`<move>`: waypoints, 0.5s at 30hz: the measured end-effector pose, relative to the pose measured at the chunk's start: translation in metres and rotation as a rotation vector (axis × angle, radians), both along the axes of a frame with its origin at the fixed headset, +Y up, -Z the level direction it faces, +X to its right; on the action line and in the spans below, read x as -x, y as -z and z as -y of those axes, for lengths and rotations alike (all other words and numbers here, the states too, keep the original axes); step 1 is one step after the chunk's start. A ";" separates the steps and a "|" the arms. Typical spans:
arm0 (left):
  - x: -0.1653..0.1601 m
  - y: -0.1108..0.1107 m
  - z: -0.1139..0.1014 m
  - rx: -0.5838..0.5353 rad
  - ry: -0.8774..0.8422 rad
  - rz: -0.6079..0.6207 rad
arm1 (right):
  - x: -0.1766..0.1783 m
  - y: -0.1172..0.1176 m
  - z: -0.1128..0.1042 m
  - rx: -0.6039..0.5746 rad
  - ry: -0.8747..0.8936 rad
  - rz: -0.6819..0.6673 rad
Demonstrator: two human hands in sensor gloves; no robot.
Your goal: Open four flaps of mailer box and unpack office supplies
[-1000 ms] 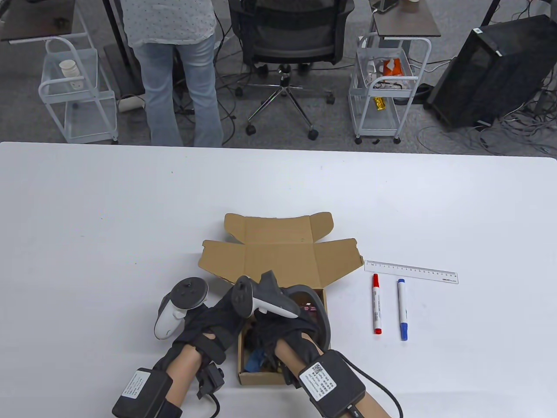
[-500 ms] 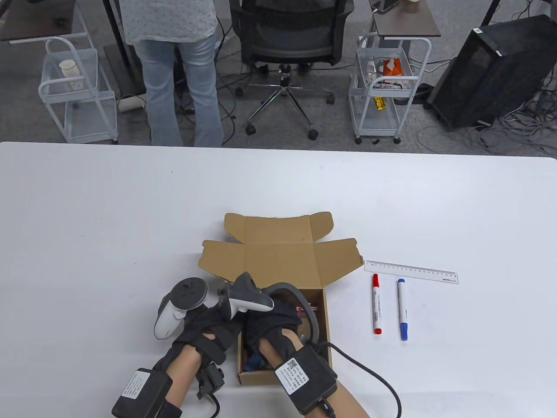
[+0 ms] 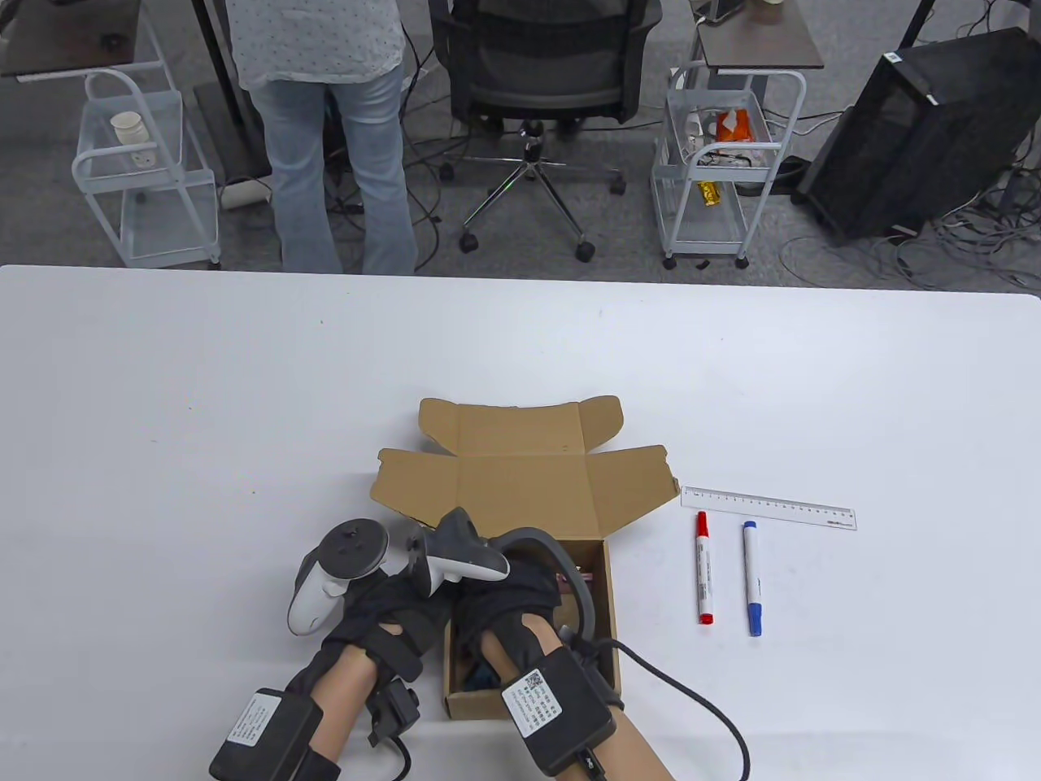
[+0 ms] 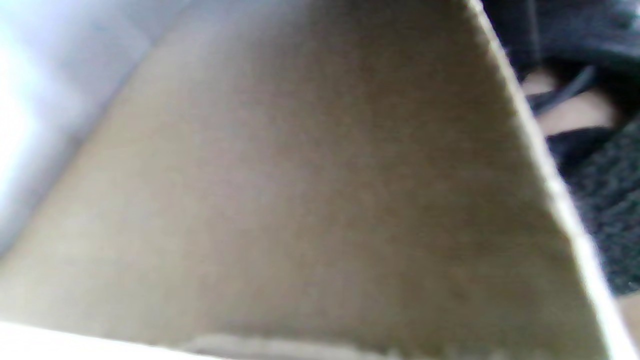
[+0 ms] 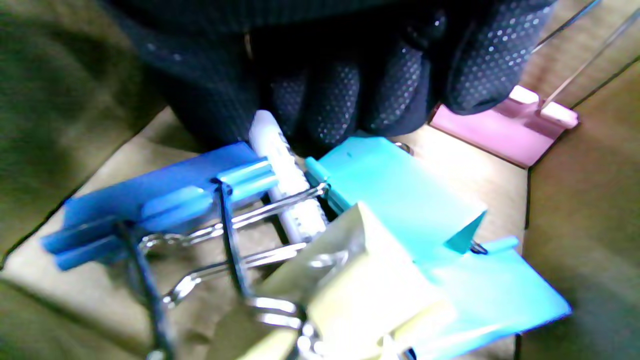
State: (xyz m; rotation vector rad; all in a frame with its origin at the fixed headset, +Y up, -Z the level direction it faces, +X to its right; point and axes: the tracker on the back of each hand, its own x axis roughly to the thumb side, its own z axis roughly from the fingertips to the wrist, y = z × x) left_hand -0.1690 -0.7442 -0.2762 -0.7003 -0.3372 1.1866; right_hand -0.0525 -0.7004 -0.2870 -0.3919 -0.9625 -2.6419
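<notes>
The brown mailer box [image 3: 608, 620] stands open near the table's front edge, its lid and flaps [image 3: 520, 480] folded back. My right hand [image 3: 508, 598] reaches down inside it. In the right wrist view my right hand [image 5: 285, 120] closes its thumb and fingers [image 5: 390, 85] around the end of a white marker barrel [image 5: 290, 195], which lies among blue [image 5: 150, 202], cyan [image 5: 400, 195], yellow [image 5: 360, 285] and pink [image 5: 495, 130] binder clips. My left hand [image 3: 390, 610] rests against the box's left wall [image 4: 300, 200]; its fingers are hidden.
A red marker [image 3: 704, 579], a blue marker [image 3: 752, 579] and a clear ruler [image 3: 768, 508] lie on the table to the right of the box. Beyond the far table edge stand a person, an office chair and wire carts.
My right hand and forearm have swung left and sunk deeper into the box. The left hand and the box have stayed still.
</notes>
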 end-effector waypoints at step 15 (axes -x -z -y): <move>0.000 0.001 0.000 -0.002 0.003 0.006 | -0.032 -0.006 -0.033 -0.156 0.214 0.133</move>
